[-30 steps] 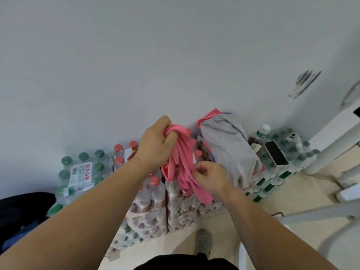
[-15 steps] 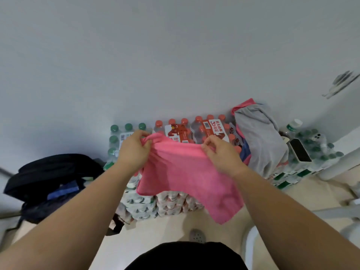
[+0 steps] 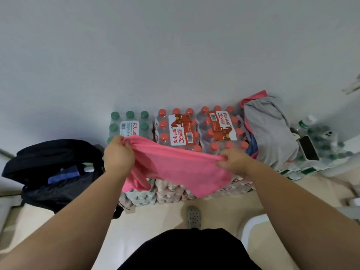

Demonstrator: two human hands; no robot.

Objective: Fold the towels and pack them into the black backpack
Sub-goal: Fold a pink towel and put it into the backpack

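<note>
A pink towel (image 3: 175,168) hangs spread between my hands in front of stacked bottle packs. My left hand (image 3: 117,154) grips its upper left corner and my right hand (image 3: 234,159) grips its upper right corner. The cloth sags in the middle and its lower edge hangs loose. The black backpack (image 3: 52,172) lies open on the floor to the left, with something blue inside. A pile of towels (image 3: 270,129), grey on top with pink and blue edges showing, rests on the packs at the right.
Shrink-wrapped packs of red-capped bottles (image 3: 196,129) and green-capped bottles (image 3: 128,123) stand against the white wall. A phone (image 3: 308,148) and a loose bottle (image 3: 305,122) lie on packs at far right. My shoe (image 3: 193,216) is on the beige floor below.
The bunched pink towel has been opened out, and my hands have moved apart to its two upper corners. The view has tilted left, bringing the backpack into sight.
</note>
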